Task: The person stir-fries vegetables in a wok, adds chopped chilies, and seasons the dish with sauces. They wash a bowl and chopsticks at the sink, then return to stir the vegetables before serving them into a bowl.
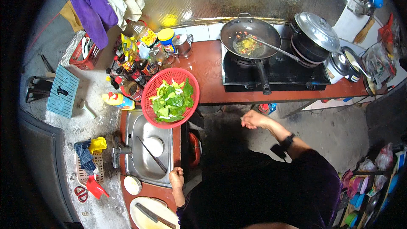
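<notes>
My left hand [176,177] is curled at the right rim of the steel sink [133,162], with nothing visible in it. My right hand [254,119] hangs over the floor in front of the counter, fingers bent inward; whether they pinch something small is unclear. A red plastic colander [147,103] of green leafy vegetables [173,100] straddles the sink's far edge and the counter. On the gas stove [244,76] sits a wok [227,39] with oil and chopped bits [249,45]. A long-handled spatula [276,49] leans in it. A white bowl [154,146] and dark chopsticks [152,154] are in the sink.
A cleaver [146,212] lies on a round cutting board [136,218] left of my body. Sauce bottles [130,87] crowd the corner. A lidded pot [318,33] stands on the right burner. The wok's handle [263,78] projects past the stove's front.
</notes>
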A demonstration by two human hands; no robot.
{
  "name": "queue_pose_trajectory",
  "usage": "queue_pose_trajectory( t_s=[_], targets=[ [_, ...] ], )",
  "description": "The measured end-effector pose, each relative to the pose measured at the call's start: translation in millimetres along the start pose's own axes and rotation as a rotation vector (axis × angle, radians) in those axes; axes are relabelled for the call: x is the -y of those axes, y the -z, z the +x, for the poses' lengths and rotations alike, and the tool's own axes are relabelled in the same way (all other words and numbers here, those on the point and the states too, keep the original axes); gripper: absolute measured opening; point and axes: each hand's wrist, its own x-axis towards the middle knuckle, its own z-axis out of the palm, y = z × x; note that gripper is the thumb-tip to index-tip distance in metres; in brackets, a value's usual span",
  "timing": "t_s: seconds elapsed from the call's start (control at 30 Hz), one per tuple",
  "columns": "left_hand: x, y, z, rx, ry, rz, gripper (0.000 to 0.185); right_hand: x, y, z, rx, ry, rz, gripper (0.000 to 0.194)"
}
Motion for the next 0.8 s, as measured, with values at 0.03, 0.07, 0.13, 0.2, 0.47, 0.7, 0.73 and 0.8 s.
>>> queue_pose_trajectory(
  t_s=[0.03, 0.07, 0.13, 0.2, 0.47, 0.7, 0.73, 0.8],
  targets=[
    [-6, 0, 3, 0.015, 0.000, 0.001, 0.007, 13, 3, -31, 0.095, 0.174, 0.096, 0.020],
    [-12, 0, 5, 0.013, -0.009, 0.004, 0.009, 29, 10, -56, -0.120, 0.448, -0.029, 0.020],
    [-25, -1, 11, 0.036, 0.007, 0.043, 0.019, 65, 55, -93, -0.652, 0.722, -0.246, 0.023],
    [-37, 0, 19, 0.066, -0.075, 0.122, 0.025, 100, 117, -105, -1.366, 0.743, -0.845, 0.015],
    [-69, -9, 38, 0.170, -0.112, 0.039, 0.047, 125, 218, -59, -1.006, 0.209, -1.427, 0.041],
    [-59, -16, 27, 0.223, -0.090, 0.038, 0.054, 120, 210, -86, -1.028, 0.366, -1.433, 0.036],
    [-58, -17, 26, 0.245, -0.073, 0.047, 0.053, 122, 210, -83, -1.077, 0.388, -1.446, 0.035],
    [-60, -18, 25, 0.290, -0.056, 0.027, 0.053, 129, 209, -68, -1.148, 0.410, -1.437, 0.029]
  ],
)
